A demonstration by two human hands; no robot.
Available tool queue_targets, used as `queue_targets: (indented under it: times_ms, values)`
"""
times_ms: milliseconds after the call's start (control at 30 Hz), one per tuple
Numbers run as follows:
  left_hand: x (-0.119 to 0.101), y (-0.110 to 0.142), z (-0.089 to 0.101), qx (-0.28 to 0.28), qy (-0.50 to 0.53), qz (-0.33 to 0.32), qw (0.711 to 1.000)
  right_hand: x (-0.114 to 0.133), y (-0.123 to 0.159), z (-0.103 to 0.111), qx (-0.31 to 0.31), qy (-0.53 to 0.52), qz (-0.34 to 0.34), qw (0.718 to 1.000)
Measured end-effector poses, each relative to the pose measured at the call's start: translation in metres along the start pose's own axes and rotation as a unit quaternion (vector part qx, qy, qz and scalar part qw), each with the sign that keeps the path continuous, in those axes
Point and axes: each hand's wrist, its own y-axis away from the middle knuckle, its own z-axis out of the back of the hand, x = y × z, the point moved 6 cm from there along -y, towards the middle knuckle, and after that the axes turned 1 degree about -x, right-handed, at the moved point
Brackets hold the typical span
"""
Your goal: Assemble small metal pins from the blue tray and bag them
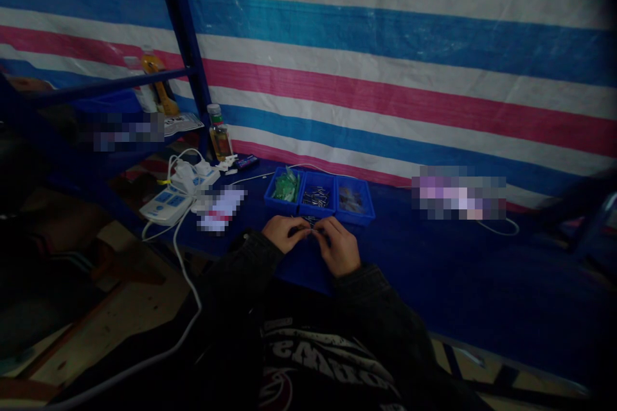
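My left hand (pixel 284 233) and my right hand (pixel 339 247) meet above the dark blue table, fingertips nearly touching. Both are closed in a pinch around something too small and dark to make out. Just beyond my fingertips lie several thin dark metal pieces (pixel 311 221), like screws or pins. Behind them stand three blue bins side by side. Green plastic bits fill the left bin (pixel 281 208), thin metal pieces like the loose ones lie in the middle bin (pixel 315 210), and small see-through packets or pieces are in the right bin (pixel 354 218).
To the left, a white power strip (pixel 166 205) has plugs in it, and its cable (pixel 193 289) hangs toward me. A phone (pixel 222 209) lies beside it. A bottle (pixel 220 135) stands near the blue metal frame post (pixel 186 32). A striped sheet (pixel 385 83) hangs behind the table.
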Motion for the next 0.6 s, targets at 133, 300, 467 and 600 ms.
queue_targets:
  times_ms: [133, 300, 467, 600]
  values:
    - [-0.0022, 0.0001, -0.0005, 0.01, 0.009, 0.001, 1.0, 0.0002, 0.0007, -0.0002, 0.001, -0.007, 0.004, 1.0]
    - [-0.0065, 0.0006, 0.0006, 0.011, -0.001, -0.002, 1.0, -0.0002, 0.0037, 0.0026, -0.004, -0.01, 0.008, 1.0]
    - [-0.0079, 0.001, 0.0023, 0.001, -0.01, -0.013, 1.0, 0.0003, 0.0051, 0.0039, -0.004, -0.014, 0.006, 1.0]
    - [-0.0079, 0.0016, 0.0037, -0.01, -0.014, -0.015, 1.0, 0.0015, 0.0046, 0.0038, -0.003, -0.016, 0.005, 1.0]
